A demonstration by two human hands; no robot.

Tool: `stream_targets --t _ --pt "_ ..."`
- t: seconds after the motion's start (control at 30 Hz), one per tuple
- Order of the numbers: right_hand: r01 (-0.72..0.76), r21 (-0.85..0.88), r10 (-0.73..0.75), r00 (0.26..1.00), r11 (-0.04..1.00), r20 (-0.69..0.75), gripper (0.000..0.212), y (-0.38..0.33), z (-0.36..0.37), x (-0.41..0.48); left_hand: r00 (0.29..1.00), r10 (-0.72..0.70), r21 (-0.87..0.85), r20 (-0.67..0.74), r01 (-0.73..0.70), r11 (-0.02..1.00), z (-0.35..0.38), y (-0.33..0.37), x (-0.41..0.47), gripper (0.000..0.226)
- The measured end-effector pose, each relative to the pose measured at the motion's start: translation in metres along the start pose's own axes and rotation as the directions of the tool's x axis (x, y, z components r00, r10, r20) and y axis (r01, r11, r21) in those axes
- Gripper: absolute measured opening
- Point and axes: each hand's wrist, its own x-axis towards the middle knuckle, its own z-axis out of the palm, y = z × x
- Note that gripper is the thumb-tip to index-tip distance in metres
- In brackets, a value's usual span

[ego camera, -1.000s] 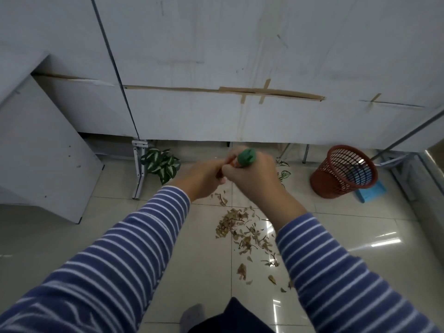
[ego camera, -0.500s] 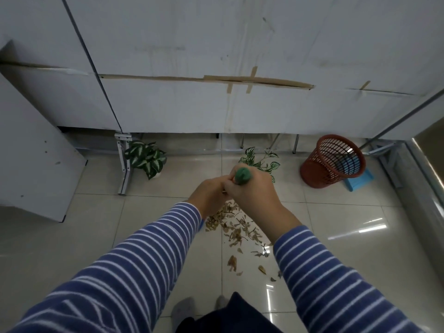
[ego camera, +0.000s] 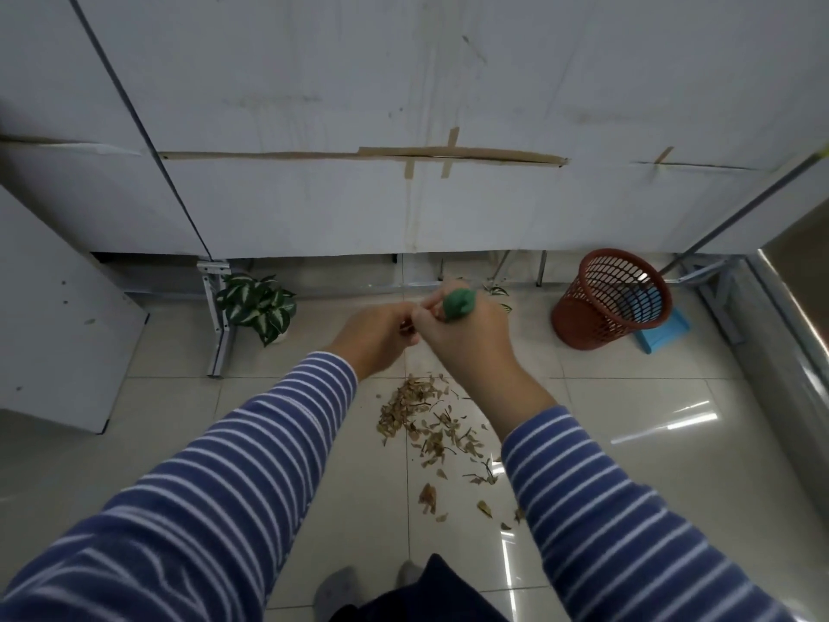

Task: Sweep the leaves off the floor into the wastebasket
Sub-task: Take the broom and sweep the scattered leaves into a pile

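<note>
A pile of dry brown leaves (ego camera: 428, 419) lies scattered on the tiled floor in front of me. Both hands meet above it on a broom handle whose green end cap (ego camera: 457, 302) sticks up from my right hand (ego camera: 466, 338). My left hand (ego camera: 381, 336) is closed just left of it, on the same handle as far as I can see. The rest of the broom is hidden behind my hands and arms. A reddish-brown mesh wastebasket (ego camera: 612, 298) stands tilted at the right, near the wall.
A blue dustpan (ego camera: 664, 334) lies behind the wastebasket. A potted plant with green-white leaves (ego camera: 258, 307) stands by a metal leg (ego camera: 220, 316) at the left. White panels close the back; a white board (ego camera: 49, 325) leans at the left. My feet (ego camera: 341, 590) show at the bottom.
The view has shifted a little, and my hands with the green-capped handle moved toward me, then back out toward the wall. The leaf pile looks slightly more gathered.
</note>
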Motion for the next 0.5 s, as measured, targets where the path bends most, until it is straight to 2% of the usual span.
stream_targets --t 0.1,0.2,0.3,0.5 --pt "-0.075 0.011 0.074 0.996 0.997 0.040 0.002 0.023 0.010 -0.006 0.993 -0.056 -0.072 0.108 0.064 0.995 0.025 -0.004 -0.005 0.013" --pt "-0.098 -0.046 0.100 0.994 0.994 0.042 0.013 0.035 0.010 -0.012 0.985 -0.088 -0.214 0.151 0.120 0.969 0.039 0.001 -0.011 0.014" --pt "-0.118 -0.075 0.120 0.993 0.990 0.018 0.018 0.041 0.004 -0.017 0.987 -0.040 -0.098 0.158 0.056 0.994 0.053 0.010 -0.013 0.013" --pt "-0.129 -0.153 0.130 0.991 0.980 -0.001 0.002 0.037 -0.009 -0.027 0.988 0.013 -0.024 0.156 -0.009 1.000 0.060 0.026 -0.017 0.004"
